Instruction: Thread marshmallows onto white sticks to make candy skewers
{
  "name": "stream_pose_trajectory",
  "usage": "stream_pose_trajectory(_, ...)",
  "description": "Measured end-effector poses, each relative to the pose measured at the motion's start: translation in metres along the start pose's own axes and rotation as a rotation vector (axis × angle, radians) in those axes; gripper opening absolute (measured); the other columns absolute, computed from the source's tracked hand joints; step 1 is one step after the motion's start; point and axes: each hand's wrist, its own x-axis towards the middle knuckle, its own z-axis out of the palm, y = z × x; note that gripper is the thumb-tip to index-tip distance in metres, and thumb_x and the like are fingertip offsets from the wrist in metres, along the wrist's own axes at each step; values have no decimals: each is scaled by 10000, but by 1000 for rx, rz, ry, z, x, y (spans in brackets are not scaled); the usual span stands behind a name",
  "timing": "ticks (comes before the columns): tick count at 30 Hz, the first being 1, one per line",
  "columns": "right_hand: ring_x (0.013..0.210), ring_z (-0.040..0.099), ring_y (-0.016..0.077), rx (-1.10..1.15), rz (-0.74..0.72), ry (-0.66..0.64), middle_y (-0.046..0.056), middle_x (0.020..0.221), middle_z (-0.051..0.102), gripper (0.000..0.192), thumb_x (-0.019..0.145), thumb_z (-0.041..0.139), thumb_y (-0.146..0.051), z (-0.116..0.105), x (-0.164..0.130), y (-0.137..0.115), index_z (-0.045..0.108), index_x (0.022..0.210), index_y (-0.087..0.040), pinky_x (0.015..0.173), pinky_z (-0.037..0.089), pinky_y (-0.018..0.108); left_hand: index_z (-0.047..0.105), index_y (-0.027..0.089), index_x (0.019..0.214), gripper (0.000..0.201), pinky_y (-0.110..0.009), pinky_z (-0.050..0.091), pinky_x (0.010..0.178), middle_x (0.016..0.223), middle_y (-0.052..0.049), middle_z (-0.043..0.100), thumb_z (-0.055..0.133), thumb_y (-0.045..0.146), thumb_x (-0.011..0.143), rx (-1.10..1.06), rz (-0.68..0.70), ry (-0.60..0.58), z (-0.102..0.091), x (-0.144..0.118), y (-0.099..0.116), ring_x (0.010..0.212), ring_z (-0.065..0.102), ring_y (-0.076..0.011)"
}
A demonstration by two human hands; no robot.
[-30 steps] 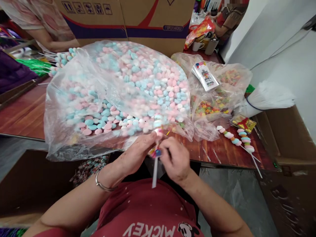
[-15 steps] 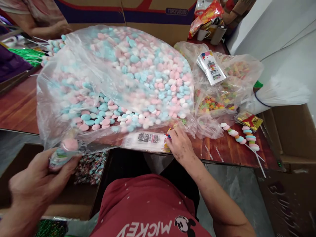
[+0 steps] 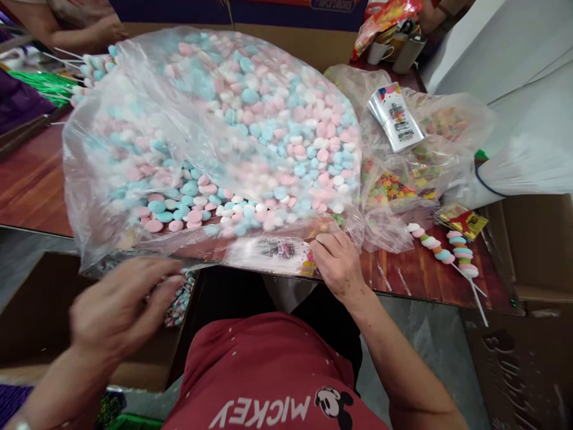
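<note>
The left hand (image 3: 120, 304), blurred, is hovering at the near left over an open brown cardboard box (image 3: 27, 298), its loosely bent fingers standing open, with the thumb apart from them. Below its fingertips, a pile of small clear-wrapped pastel candies (image 3: 181, 301) is lying inside the box.

The right hand (image 3: 338, 263) is resting at the right end of some flat clear plastic wrappers with dark and coloured print (image 3: 268, 254), which are lying along the near edge of a reddish-brown wood-patterned table (image 3: 31, 197). Its fingers are curling inward; whether they are gripping a wrapper, one cannot tell.

Just beyond the wrappers, a large clear plastic bag of pink, blue and white round candies (image 3: 268, 119) is spreading across the table. To its right, smaller clear bags of multicoloured candies (image 3: 389, 186) are lying, with a stack of silver printed packets (image 3: 396, 119) resting on them. Farther right and nearer, two pastel candy skewers on white sticks (image 3: 462, 254) are lying near a yellow-and-red packet (image 3: 463, 221).
</note>
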Motion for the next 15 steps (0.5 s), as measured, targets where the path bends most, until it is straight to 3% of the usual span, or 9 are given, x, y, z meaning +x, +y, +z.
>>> stream_pose_trajectory(1, 796, 501, 183, 17, -34, 45, 70, 862, 633, 170, 961, 468, -142, -5, -2, -3, 628, 913, -172, 742, 439, 330, 665, 195, 989, 150, -294, 548, 711, 877, -45, 716, 615, 149, 854, -13, 140, -48, 14, 8, 13, 773, 685, -187)
stream_pose_trajectory(3, 808, 525, 182, 70, -89, 103, 83, 900, 645, 137, 943, 493, -112, -15, -9, -10, 619, 969, -158, 730, 460, 329, 610, 175, 1085, 205, -313, 547, 771, 968, -90, 709, 576, 138, 886, -71, 270, -82, 43, 25, 40, 868, 680, -199)
stream_pose_trajectory(6, 856, 554, 201, 136, -146, 156, 114, 931, 650, 149, 915, 507, -70, -25, -22, -19, 603, 1019, -118, 734, 496, 347, 557, 116, 1134, 265, -438, 512, 865, 1083, -177, 682, 594, 220, 893, -89, 375, -99, 81, 42, 71, 1029, 628, -287)
stream_pose_trajectory(8, 857, 563, 204, 144, -133, 191, 118, 914, 641, 152, 903, 513, -58, -27, -31, -23, 599, 1019, -107, 732, 513, 355, 562, 130, 1066, 172, -413, 509, 793, 958, -135, 693, 564, 184, 902, -107, 383, -115, 99, 49, 81, 903, 631, -256)
stream_pose_trajectory(11, 861, 574, 200, 163, -59, 237, 117, 926, 632, 169, 896, 510, -54, -26, -39, -24, 591, 1030, -118, 740, 532, 362, 558, 169, 880, 42, -326, 478, 650, 750, -50, 642, 533, 162, 913, -167, 325, -206, 111, 54, 84, 687, 577, -191)
stream_pose_trajectory(15, 876, 582, 203, 260, 89, 203, 114, 975, 642, 202, 908, 486, -79, -21, -43, -23, 577, 1065, -169, 767, 544, 384, 556, 176, 865, 50, -268, 467, 615, 767, -29, 633, 543, 189, 911, -301, 231, -379, 107, 59, 84, 677, 575, -161)
